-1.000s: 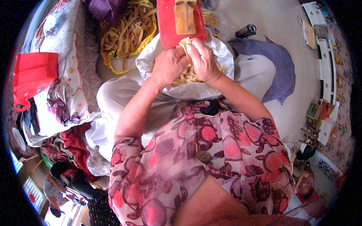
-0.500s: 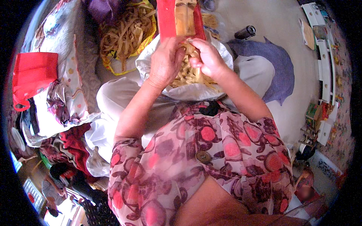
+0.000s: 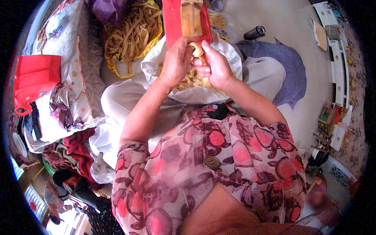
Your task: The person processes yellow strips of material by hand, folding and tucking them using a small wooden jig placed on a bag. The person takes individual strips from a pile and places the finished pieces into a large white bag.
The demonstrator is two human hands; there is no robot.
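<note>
Between my two hands is a pale yellow strip of plant fibre (image 3: 197,49), bent into a small loop or knot. My left hand (image 3: 175,62) is closed on its left side, most of the fingers turned away from view. The right hand (image 3: 217,66) pinches the strip, its thumb raised beside the loop and its fingers curled under. Below them, a white sack (image 3: 150,66) lies open between my bent legs, with many similar pale pieces (image 3: 192,81) inside. Just beyond my fingertips lies a red board (image 3: 171,21) bearing a light wooden block (image 3: 191,19).
At the far left, a yellow-edged bag (image 3: 159,31) holds tan strips (image 3: 131,37). A black cylinder (image 3: 254,33) and a blue-grey cloth (image 3: 291,74) lie on the floor to the right. A red bag (image 3: 37,74) rests at the left. Other people (image 3: 55,196) are at the lower left.
The strip now forms a clear rounded loop between my hands. Both hands have shifted slightly, and the right thumb now points up beside the loop.
</note>
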